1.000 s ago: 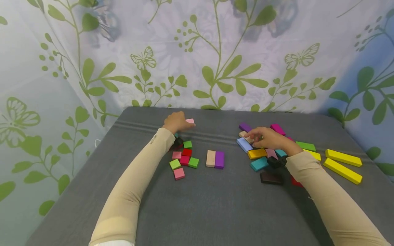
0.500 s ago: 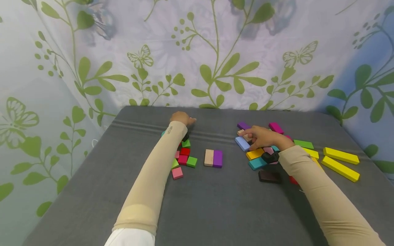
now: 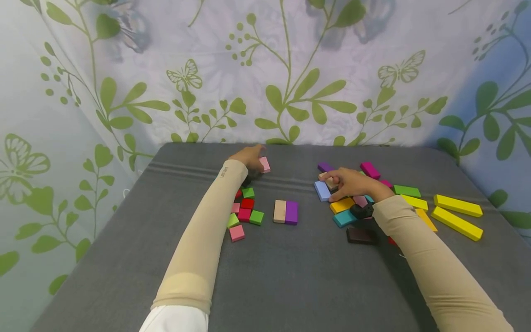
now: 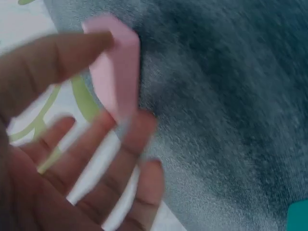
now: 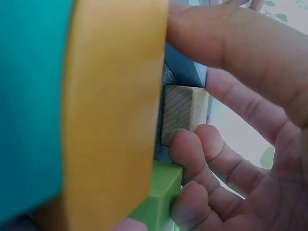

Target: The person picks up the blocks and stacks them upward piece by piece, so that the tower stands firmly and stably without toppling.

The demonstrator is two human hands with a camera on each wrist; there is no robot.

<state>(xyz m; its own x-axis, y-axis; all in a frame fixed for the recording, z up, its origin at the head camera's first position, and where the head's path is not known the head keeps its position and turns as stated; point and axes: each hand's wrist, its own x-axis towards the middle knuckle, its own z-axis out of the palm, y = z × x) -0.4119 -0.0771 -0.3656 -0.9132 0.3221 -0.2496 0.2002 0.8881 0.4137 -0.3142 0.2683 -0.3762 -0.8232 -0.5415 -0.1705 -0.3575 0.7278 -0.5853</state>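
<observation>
At the back left, my left hand (image 3: 250,157) holds a pink block (image 3: 264,164). In the left wrist view the thumb lies over the upper part of the pink block (image 4: 115,67) and the fingertips meet its lower end. On the right, my right hand (image 3: 352,181) pinches a light blue block (image 3: 321,191), thumb at its near end and index finger at its far end. The right wrist view shows this blue block (image 5: 185,65) partly behind the thumb. A plain wooden block (image 5: 178,113) and a green block (image 5: 163,185) lie by the curled other fingers.
An orange block (image 3: 342,205), a teal block (image 3: 344,218) and a dark brown block (image 3: 362,235) lie near the right wrist. Long yellow blocks (image 3: 457,223) lie farther right. A wooden block (image 3: 280,211) and a purple block (image 3: 292,213) sit side by side mid-table. Small cubes (image 3: 244,215) cluster left.
My left hand has moved right with the pink block, which now shows at its fingertips. Under my right thumb and index finger, the light blue block has turned and shifted slightly left.
</observation>
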